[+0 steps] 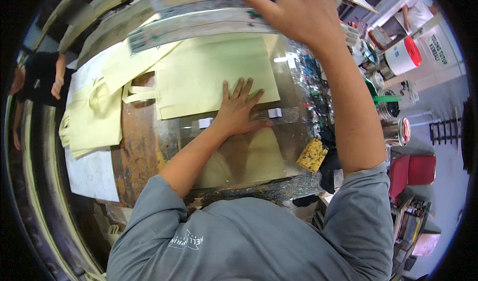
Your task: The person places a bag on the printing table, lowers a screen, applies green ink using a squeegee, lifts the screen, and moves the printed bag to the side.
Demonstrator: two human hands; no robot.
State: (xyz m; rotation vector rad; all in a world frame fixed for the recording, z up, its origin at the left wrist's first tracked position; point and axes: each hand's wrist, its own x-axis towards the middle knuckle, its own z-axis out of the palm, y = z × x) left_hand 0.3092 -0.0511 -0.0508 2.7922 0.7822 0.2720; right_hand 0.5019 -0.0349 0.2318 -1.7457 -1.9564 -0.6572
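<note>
A pale yellow cloth bag (199, 79) lies flat on the worktable, its handle loop (139, 94) pointing left. My left hand (241, 104) rests on the bag's near right part, fingers spread, the thumb reaching past the cloth's near edge. At the far side, a light-coloured screen-printing frame (199, 30), blurred, stands tilted above the bag's far edge. My right hand (303, 14) is on this frame, with the thumb stretched left along it; its other fingers are cut off by the picture's top edge. Two small white tabs (205, 122) sit along the near side of the bag.
More yellow bags (97, 131) are piled at the left. A yellow sponge (312, 155) lies by the table's near right corner, next to dark cloth (328, 169). Paint cans (401, 57) line the right side. Another person (45, 77) stands beyond the left side.
</note>
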